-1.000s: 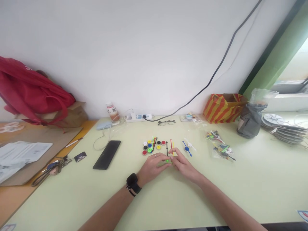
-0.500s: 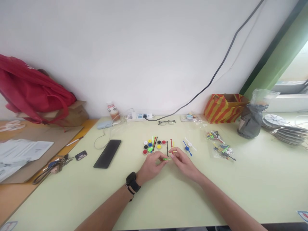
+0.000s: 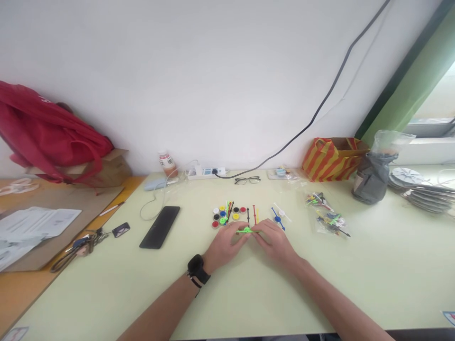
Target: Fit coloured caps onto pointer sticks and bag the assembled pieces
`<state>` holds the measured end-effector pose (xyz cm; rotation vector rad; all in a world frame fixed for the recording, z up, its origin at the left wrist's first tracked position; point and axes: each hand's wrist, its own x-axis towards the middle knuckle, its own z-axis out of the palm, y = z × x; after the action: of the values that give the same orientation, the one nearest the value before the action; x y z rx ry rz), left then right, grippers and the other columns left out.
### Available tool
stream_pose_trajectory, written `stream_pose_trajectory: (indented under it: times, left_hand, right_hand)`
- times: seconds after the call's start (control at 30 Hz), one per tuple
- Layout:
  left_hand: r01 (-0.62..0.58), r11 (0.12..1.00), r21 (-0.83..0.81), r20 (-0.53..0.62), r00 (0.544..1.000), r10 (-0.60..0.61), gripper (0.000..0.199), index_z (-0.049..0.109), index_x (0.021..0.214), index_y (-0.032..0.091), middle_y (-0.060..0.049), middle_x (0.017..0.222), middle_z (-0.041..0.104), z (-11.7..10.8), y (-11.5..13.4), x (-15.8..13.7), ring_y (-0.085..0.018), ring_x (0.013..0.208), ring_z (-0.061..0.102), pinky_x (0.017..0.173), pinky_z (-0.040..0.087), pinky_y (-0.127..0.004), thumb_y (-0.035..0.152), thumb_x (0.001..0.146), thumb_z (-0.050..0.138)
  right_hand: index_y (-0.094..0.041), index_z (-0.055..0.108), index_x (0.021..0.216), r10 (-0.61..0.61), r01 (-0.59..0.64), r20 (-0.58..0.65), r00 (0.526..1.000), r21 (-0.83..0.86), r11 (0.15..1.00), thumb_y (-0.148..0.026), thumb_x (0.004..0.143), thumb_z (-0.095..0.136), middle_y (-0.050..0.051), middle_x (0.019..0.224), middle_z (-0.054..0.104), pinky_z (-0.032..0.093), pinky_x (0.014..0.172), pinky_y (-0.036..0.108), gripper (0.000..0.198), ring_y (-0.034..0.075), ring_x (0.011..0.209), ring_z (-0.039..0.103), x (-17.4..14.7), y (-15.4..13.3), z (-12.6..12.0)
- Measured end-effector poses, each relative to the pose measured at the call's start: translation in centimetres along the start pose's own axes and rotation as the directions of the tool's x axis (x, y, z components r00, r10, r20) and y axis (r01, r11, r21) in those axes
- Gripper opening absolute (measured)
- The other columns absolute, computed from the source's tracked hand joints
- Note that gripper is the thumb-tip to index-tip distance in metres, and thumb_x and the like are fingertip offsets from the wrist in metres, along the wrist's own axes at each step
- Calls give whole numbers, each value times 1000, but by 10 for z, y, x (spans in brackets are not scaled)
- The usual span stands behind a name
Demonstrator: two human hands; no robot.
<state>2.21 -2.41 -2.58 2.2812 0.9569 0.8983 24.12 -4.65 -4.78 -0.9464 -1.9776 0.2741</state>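
A green arrow spinner [image 3: 248, 230] with a round middle is pinched between my two hands, above the table. My left hand [image 3: 225, 244], with a black watch on its wrist, closes on its left side. My right hand [image 3: 273, 240] grips it from the right with bent fingers. Just beyond lie a black arrow [image 3: 248, 216] and a red arrow [image 3: 254, 214], a yellow one partly hidden by my right hand. Round coloured discs [image 3: 215, 217] cluster to the left, with green, red and black arrows among them. To the right rest a blue spinner [image 3: 277, 219] and a white one [image 3: 282, 211].
Plastic bags of coloured arrows [image 3: 332, 222] lie right. A phone [image 3: 159, 227], keys [image 3: 80, 242] and a bottle [image 3: 167, 164] are left. Glasses [image 3: 247, 180] and a power strip [image 3: 206, 173] sit near the wall. A striped bag [image 3: 334, 158] and grey bag [image 3: 371, 177] stand back right.
My right hand has moved in towards my left and now grips the green spinner too. The spinner now shows its round middle between both hands.
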Motion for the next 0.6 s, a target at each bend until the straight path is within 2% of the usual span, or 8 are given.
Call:
stream_pose_trajectory:
  times: [0.1,0.2,0.27,0.43,0.6]
  left_hand:
    - [-111,960,255,9,994,113,37,59,137,24,-9,142,62,-9,-1,1,-30,131,52,113,43,-50,31,102,58]
    - [-115,875,470,17,992,121,45,52,147,23,-9,155,51,-11,-7,2,-35,134,47,114,40,-56,24,102,52]
    - [-94,821,563,27,995,95,44,54,146,21,-10,156,50,-8,-12,1,-38,133,47,110,42,-59,20,102,50]
    - [-33,756,654,-3,999,47,35,62,134,20,-13,153,53,0,-17,-1,-40,128,49,102,45,-60,21,101,50]
    - [-37,755,655,3,999,46,31,62,129,20,-12,145,59,1,-11,-1,-37,119,52,98,47,-55,20,101,50]
  right_hand:
    - [-23,69,101,48,-61,-97,994,-141,988,-20,100,57,5,88,73,48,80,37,12,23,85,65,0,12,-7]
    - [-22,71,94,88,-157,-210,974,-340,927,-21,99,58,6,86,74,44,81,38,14,24,86,65,-1,28,-18]
    - [-21,71,91,111,-215,-249,962,-440,872,-19,98,58,6,84,74,41,81,38,16,25,87,64,-3,36,-26]
    - [-22,71,82,165,-240,-177,970,-612,754,-14,93,59,6,84,72,37,78,39,18,26,87,60,-6,46,-36]
    - [-22,73,96,163,-194,-107,981,-628,754,-20,93,62,10,96,70,40,83,41,12,29,98,56,-6,43,-29]
